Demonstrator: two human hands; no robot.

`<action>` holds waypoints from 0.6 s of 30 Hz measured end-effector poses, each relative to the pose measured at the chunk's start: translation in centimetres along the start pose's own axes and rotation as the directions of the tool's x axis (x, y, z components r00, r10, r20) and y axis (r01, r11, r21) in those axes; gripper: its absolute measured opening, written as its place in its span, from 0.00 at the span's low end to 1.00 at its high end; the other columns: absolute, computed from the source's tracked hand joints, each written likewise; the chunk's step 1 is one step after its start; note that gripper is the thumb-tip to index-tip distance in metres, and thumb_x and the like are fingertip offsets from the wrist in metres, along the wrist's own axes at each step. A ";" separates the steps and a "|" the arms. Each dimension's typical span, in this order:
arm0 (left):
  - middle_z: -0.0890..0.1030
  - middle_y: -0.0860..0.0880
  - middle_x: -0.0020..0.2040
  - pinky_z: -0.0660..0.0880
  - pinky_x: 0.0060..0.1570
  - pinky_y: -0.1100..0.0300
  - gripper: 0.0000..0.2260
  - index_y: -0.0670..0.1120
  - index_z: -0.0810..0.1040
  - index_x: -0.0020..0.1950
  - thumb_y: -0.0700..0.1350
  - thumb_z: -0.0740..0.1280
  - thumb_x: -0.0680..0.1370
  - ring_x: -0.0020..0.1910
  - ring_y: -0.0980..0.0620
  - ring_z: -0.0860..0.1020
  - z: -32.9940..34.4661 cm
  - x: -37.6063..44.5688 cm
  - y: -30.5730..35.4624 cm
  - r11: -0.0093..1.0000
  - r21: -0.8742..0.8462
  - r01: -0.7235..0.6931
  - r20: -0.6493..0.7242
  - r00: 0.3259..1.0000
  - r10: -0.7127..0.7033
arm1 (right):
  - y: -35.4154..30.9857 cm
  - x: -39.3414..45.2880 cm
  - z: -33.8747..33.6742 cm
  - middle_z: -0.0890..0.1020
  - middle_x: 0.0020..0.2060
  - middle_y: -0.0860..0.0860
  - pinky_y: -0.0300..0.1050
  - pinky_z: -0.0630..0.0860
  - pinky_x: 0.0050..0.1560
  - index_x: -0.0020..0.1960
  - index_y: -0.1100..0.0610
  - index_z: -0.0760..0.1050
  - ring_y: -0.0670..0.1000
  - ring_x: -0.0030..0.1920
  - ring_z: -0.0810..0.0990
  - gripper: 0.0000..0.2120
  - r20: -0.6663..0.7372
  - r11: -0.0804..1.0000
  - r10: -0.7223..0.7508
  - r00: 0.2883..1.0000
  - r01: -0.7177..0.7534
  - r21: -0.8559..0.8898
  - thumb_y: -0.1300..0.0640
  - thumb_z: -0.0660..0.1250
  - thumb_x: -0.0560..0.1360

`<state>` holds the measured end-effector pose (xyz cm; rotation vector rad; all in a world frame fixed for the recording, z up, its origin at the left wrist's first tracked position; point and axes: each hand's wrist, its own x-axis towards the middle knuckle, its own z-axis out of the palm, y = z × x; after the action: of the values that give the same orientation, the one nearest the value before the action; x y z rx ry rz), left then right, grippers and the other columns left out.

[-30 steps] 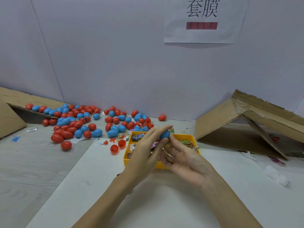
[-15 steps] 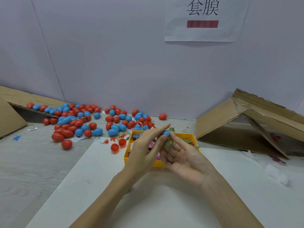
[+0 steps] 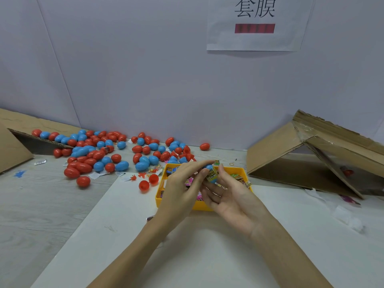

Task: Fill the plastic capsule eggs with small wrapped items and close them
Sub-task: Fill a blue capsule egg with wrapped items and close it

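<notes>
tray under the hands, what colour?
Yellow tray, plainest along its near wall in the head view.
</notes>
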<state>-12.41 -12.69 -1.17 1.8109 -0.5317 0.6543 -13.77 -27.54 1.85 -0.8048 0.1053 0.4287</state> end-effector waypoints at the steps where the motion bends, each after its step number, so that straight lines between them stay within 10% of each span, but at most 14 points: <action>1: 0.83 0.57 0.59 0.77 0.60 0.60 0.13 0.49 0.81 0.66 0.41 0.66 0.83 0.63 0.55 0.79 -0.1 0.0 -0.1 1.000 -0.006 0.029 -0.019 0.999 -0.029 | 0.1 0.0 0.0 0.86 0.54 0.62 0.46 0.85 0.47 0.63 0.63 0.79 0.56 0.52 0.88 0.19 -0.002 0.999 -0.031 1.000 0.031 -0.029 0.49 0.68 0.81; 9: 0.83 0.60 0.58 0.81 0.56 0.56 0.14 0.53 0.80 0.67 0.48 0.69 0.81 0.58 0.56 0.81 -0.9 0.5 -0.2 0.985 -0.061 0.163 0.084 0.984 -0.158 | 0.3 0.1 -0.3 0.87 0.54 0.60 0.44 0.83 0.52 0.63 0.64 0.80 0.56 0.56 0.86 0.14 -0.015 0.937 -0.235 0.972 0.222 -0.268 0.57 0.65 0.83; 18: 0.83 0.57 0.59 0.77 0.57 0.66 0.22 0.50 0.79 0.69 0.43 0.76 0.75 0.59 0.56 0.80 -1.6 0.8 -0.1 0.995 0.091 -0.031 0.071 0.997 0.024 | 0.4 0.3 -0.9 0.88 0.51 0.57 0.43 0.84 0.52 0.60 0.61 0.82 0.53 0.53 0.87 0.12 0.015 0.873 -0.334 0.942 0.315 -0.371 0.59 0.61 0.85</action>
<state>-12.06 -11.19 -0.34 1.9217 -0.5828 0.6451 -13.62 -27.79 0.86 -1.1834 -0.0693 0.1055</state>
